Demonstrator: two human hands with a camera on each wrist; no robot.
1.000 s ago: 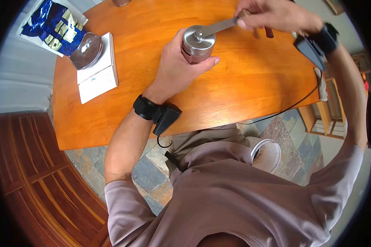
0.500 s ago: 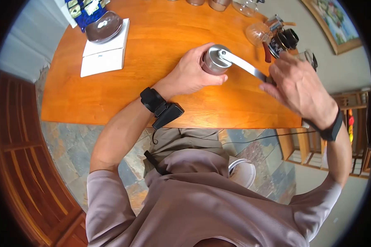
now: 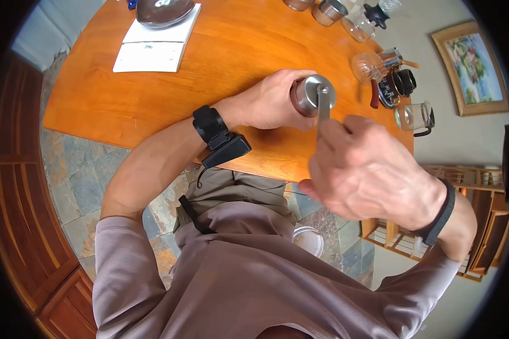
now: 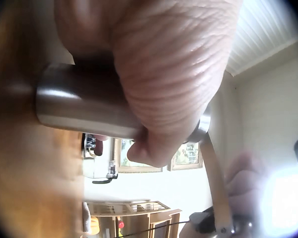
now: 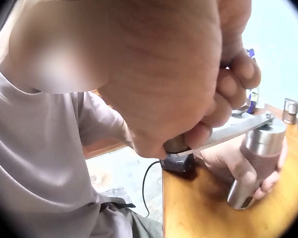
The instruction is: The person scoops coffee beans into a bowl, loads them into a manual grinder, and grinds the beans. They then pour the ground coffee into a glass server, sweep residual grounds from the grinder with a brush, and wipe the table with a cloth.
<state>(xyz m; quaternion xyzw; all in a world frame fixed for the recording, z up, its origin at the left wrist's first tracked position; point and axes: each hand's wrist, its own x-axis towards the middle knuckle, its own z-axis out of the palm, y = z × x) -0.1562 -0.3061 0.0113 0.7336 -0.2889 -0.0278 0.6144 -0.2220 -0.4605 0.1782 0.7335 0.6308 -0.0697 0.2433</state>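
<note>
My left hand (image 3: 274, 101) wraps round the body of a steel hand coffee grinder (image 3: 314, 93), which has a ribbed brown band round its middle. The lower steel cylinder (image 4: 79, 99) shows below that hand in the left wrist view. From the lid, the flat metal crank arm (image 3: 323, 107) points toward the person's body. My right hand (image 3: 367, 169) holds the crank's end, fingers curled round the knob (image 5: 176, 144), which is mostly hidden by the palm. The grinder leans slightly, its base close over the wooden table (image 3: 226, 56).
A dark see-through bowl (image 3: 164, 11) sits on a white flat slab (image 3: 152, 56) at the back left. Along the far right edge stand steel cups (image 3: 329, 11), a glass carafe (image 3: 359, 25), black mugs (image 3: 406, 82) and a glass jug (image 3: 415, 116).
My right hand has swung the crank from the far right round to the near side. The left hand keeps its grip on the grinder. The head view has turned to the right.
</note>
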